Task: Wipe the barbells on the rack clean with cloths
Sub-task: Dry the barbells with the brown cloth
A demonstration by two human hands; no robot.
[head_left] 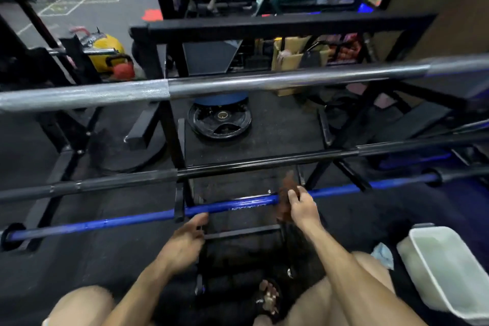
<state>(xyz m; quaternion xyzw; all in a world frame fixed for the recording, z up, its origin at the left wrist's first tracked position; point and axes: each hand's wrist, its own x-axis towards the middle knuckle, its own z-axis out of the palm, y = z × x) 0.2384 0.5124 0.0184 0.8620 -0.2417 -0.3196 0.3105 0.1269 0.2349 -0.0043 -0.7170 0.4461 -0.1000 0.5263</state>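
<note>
Across the black rack (169, 140), three barbells are lying level for wiping, and the blue barbell (137, 218), lowest and nearest, is getting attention. Right hand (300, 204) is clamping a brown cloth (285, 193) around it; left hand (185, 239) is hovering just beneath, fingers loose, holding nothing.

Dark rubber gym floor (79, 259)

A gym: barbells (238, 82) racked, weight plate (219, 122), kettlebell (121, 67), rubber floor (79, 259).
</note>
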